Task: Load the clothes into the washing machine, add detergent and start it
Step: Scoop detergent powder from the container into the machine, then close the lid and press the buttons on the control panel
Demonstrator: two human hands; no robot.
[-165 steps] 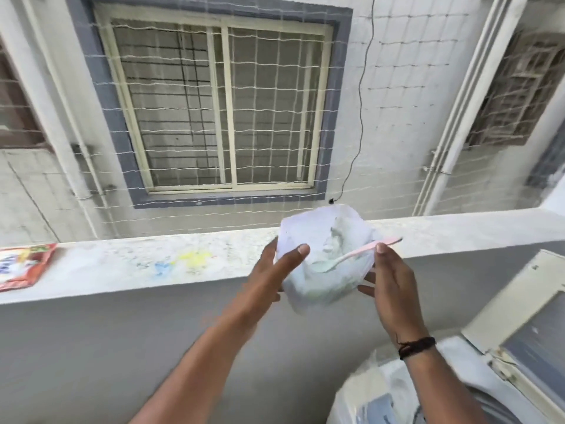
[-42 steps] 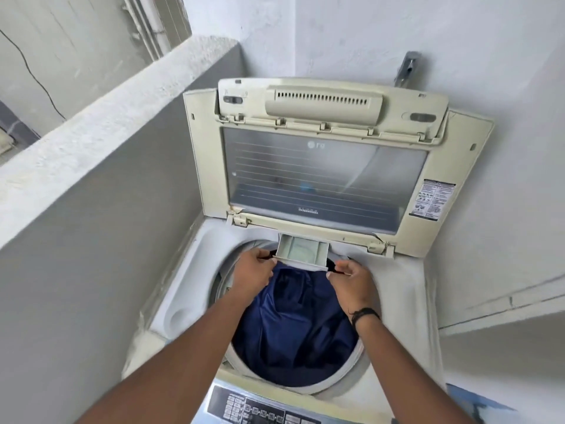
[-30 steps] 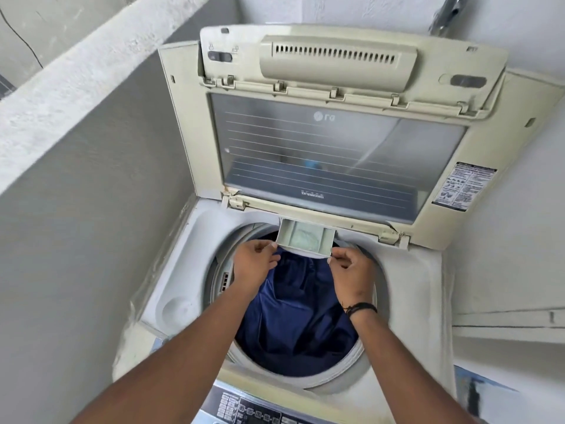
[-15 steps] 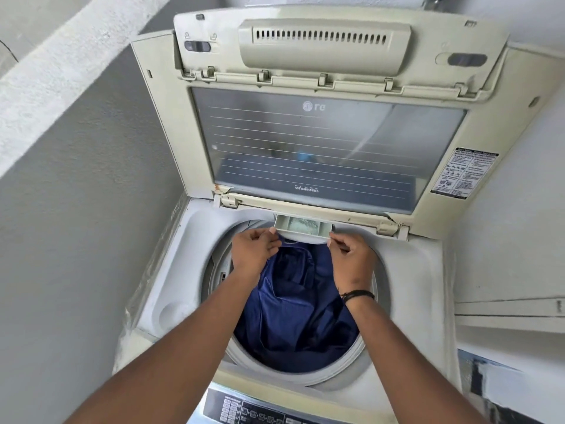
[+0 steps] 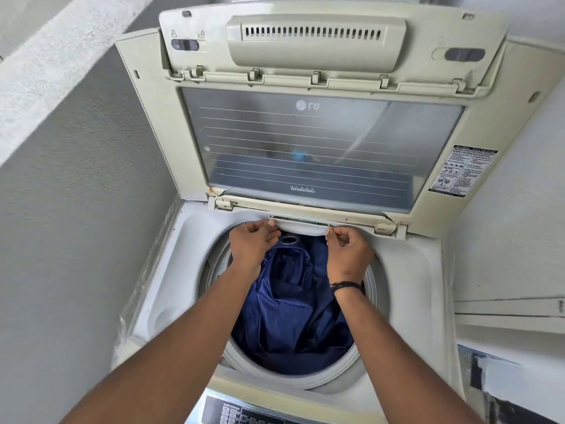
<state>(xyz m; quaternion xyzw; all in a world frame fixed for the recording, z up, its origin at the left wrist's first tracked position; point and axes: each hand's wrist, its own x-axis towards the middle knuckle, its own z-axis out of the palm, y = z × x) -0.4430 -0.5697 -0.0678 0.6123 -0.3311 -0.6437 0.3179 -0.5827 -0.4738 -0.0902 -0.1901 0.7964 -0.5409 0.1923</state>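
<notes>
I find the washing machine (image 5: 406, 301) with its lid (image 5: 305, 142) raised upright at the rear, and I use the tub opening as my landmark throughout. The blue clothes (image 5: 293, 316) lie inside the tub, filling its lower part; I judge them soft, limp and light, best gathered by a bunched fold if they need shifting. At the rear rim of the tub opening sits the detergent drawer (image 5: 301, 227), almost flush with the top deck, only its curved white front lip showing. I judge the drawer to be light, rigid plastic running on a short slide, likely to bind if pushed unevenly, so both front corners are the proper hold. My left hand (image 5: 252, 244) reaches over the left rear of the tub opening, fingers curled, thumb and fingertips pinching the left corner of the drawer lip. My right hand (image 5: 347, 250) mirrors it at the right corner, fingers curled and pinching, a dark band on the wrist. Both forearms extend straight across the tub opening, wrists level, knuckles up. The control panel (image 5: 244, 416) lies at the front of the tub opening, untouched; starting the machine is, in my judgement, not yet done.
</notes>
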